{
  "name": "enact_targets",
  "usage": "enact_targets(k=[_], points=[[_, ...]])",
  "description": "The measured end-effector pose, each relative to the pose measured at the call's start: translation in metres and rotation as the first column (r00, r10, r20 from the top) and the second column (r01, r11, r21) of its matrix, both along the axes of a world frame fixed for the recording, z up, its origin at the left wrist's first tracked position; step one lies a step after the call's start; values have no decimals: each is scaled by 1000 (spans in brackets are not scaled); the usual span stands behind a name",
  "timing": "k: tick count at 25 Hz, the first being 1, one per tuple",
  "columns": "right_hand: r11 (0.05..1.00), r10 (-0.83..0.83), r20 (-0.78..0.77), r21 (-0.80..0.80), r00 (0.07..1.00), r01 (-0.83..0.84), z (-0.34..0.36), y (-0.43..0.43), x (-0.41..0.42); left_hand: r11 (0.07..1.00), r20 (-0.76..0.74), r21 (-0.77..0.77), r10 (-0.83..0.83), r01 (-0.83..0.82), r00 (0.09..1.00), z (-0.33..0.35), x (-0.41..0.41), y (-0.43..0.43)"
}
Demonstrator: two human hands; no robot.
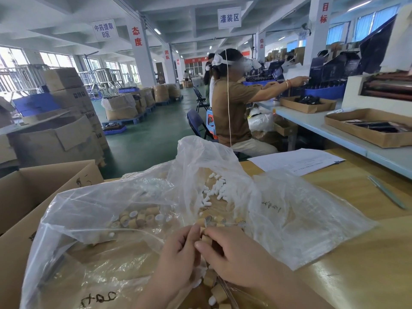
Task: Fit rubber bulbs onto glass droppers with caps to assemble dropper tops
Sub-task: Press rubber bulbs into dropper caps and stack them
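Note:
My left hand (178, 262) and my right hand (231, 255) meet at the table's front edge and pinch one tan wood-look cap (206, 238) between their fingertips. Whether a bulb or glass tube sits in it is hidden by the fingers. Under my wrists lie assembled tops (217, 293) with tan caps, white bulbs and glass tubes. Loose tan caps (138, 218) fill a clear plastic bag (93, 219) on the left. White rubber bulbs (215, 189) are heaped in a second clear bag (289, 219) behind my hands. A glass dropper tube (223, 224) lies just beyond my fingers.
An open cardboard box (33, 197) stands at the left. Sheets of paper (296, 161) and a metal tool (386, 194) lie on the wooden table (356, 264) at the right. Another person (234, 103) sits ahead at a long bench with cardboard trays (370, 128).

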State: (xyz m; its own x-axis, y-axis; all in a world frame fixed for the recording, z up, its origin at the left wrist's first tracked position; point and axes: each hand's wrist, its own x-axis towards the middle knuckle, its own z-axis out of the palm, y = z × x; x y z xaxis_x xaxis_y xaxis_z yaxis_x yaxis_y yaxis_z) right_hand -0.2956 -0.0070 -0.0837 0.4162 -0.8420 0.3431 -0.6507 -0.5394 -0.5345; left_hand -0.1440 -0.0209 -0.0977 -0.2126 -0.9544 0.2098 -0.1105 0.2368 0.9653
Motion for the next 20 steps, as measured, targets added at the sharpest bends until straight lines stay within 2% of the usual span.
enact_targets(k=[4, 8, 13, 20], points=[[999, 6, 104, 48, 995, -11, -1, -1, -2, 997, -53, 57, -45, 48, 998, -1, 1, 0], [998, 14, 131, 67, 991, -23, -2, -1, -1, 996, -84, 58, -66, 71, 994, -2, 2, -1], [1000, -8, 108, 11, 994, 7, -3, -1, 2, 999, -30, -33, 8, -9, 1000, -4, 4, -4], [1000, 12, 57, -28, 998, -10, -3, -1, 2, 993, 11, -115, 23, -21, 1000, -4, 6, -5]])
